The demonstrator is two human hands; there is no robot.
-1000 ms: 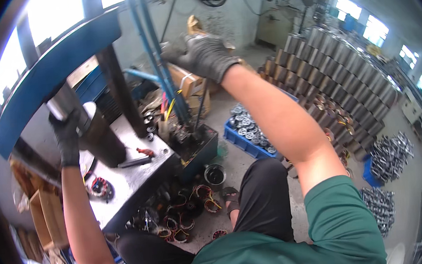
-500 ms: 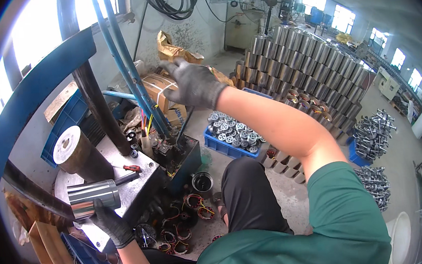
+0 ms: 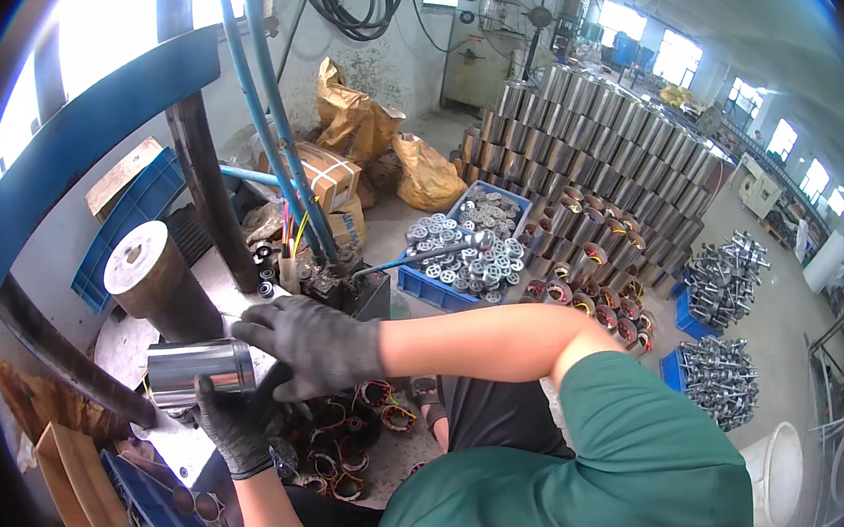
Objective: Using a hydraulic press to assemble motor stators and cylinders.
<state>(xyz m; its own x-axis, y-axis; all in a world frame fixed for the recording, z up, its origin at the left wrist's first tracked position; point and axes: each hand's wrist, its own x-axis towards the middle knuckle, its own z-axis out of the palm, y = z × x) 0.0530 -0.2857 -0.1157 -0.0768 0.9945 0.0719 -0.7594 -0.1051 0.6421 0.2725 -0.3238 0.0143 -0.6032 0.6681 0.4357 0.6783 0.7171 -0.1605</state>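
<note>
A shiny metal cylinder [image 3: 195, 370] lies on its side over the press table [image 3: 179, 440]. My left hand [image 3: 233, 428], in a dark grey glove, grips it from the near side near its right end. My right hand [image 3: 321, 347], gloved alike, reaches across with fingers spread at that right end; whether they touch it, I cannot tell. Behind the cylinder stands a thick dark metal post [image 3: 157, 277] with a pale round top. A long lever [image 3: 420, 258] slants right from the press, over a blue crate [image 3: 434, 287] of silver wheel-shaped parts.
A curved blue press frame [image 3: 90, 142] and dark columns [image 3: 210, 192] rise at the left. Wire-wound rings [image 3: 349, 456] lie on the floor below my arms. Stacked metal cylinders [image 3: 591, 128] stand far right, with crates of shafts [image 3: 718, 378] nearer. A cardboard box [image 3: 324, 177] sits behind the lever.
My right hand has come down and left from beside the lever to the cylinder's right end. The lever has tilted down to the right. My left hand stays on the cylinder.
</note>
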